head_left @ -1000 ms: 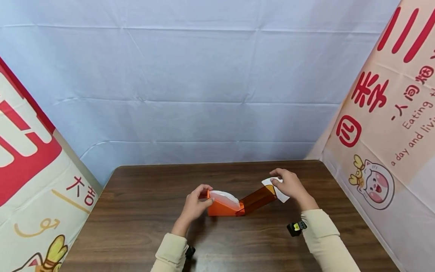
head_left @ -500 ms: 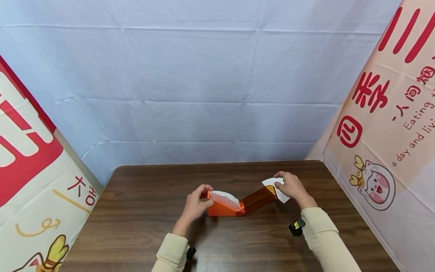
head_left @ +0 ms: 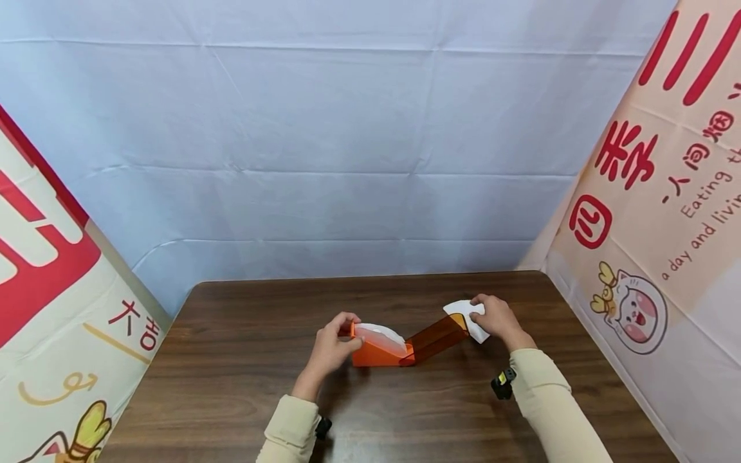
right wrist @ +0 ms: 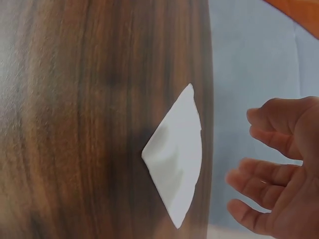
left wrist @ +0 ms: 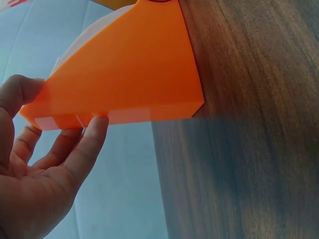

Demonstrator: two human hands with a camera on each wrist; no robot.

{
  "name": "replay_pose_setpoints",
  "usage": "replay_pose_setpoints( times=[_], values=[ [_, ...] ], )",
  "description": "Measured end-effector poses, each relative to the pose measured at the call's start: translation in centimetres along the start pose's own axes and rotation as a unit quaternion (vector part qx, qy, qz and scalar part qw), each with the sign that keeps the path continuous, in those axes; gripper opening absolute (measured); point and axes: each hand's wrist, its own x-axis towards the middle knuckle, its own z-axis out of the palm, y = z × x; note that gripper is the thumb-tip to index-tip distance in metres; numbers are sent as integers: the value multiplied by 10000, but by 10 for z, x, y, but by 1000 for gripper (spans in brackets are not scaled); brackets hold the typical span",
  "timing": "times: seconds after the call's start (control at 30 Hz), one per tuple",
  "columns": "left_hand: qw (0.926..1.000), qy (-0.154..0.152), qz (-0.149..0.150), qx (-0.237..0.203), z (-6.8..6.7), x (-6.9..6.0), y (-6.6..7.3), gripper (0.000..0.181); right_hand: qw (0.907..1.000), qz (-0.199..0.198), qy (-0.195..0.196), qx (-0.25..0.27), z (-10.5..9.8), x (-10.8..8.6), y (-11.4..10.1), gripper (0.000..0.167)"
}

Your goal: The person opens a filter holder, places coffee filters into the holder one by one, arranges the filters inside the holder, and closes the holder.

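Observation:
My left hand [head_left: 332,349] grips the tall left end of an orange filter paper holder [head_left: 379,357], thumb on the near side and fingers round the end. White fan-shaped papers [head_left: 382,332] stand inside it, partly behind its wall. From its right end a see-through brown lid [head_left: 435,339] lies swung out. Beyond the lid a loose white coffee filter paper [right wrist: 174,162] is flat on the table, its left part beside the lid's end. Over that paper's right edge hovers my right hand [head_left: 499,319], fingers loosely bent and apart; in the right wrist view its fingers [right wrist: 264,174] look clear of the paper.
All of this is on a dark wooden table [head_left: 231,366] whose back edge meets a pale cloth backdrop [head_left: 324,161]. Printed cloths hang at the left and right sides. A small black camera [head_left: 502,384] is strapped at my right wrist.
My right hand has come down a little towards the loose filter paper, its thumb and fingers drawing closer together. The left hand and the holder have kept their place; the head view shifts slightly.

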Motion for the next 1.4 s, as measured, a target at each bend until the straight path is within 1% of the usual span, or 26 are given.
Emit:
replay_pose_setpoints(
  times=[0.1,0.3,0.5,0.57,0.67,0.73,0.8,0.97,1.07,1.2,1.27,1.4],
  values=[
    [10000,32,43,39,0,1,0,28,10000,76,-20,10,1,0,5,30],
    [9999,30,99,126,0,2,-1,28,9991,344,-267,-2,3,0,19,34],
    [9997,83,147,182,1,3,-2,28,9984,406,-380,-129,0,2,35,37],
    [9997,67,173,176,2,3,-1,28,9976,519,-421,-205,1,2,40,39],
    [9996,55,206,168,3,2,-1,27,9951,794,-503,-302,3,2,44,43],
    [9997,31,173,147,3,1,-1,27,9931,963,-596,-318,4,1,45,46],
    [9997,51,191,153,3,1,-1,27,9918,1042,-669,-321,4,1,46,49],
    [9997,64,175,135,2,1,0,27,9908,1079,-742,-353,6,3,46,54],
    [9999,61,95,118,1,1,-1,28,9909,1070,-743,-351,7,5,45,57],
    [9998,84,86,126,0,1,0,28,9910,1030,-795,-321,9,10,47,60],
    [9998,89,128,127,0,1,0,28,9905,1032,-848,-314,10,11,49,61],
    [9999,62,67,87,0,1,0,28,9891,1136,-853,-386,10,9,50,61]
  ],
)
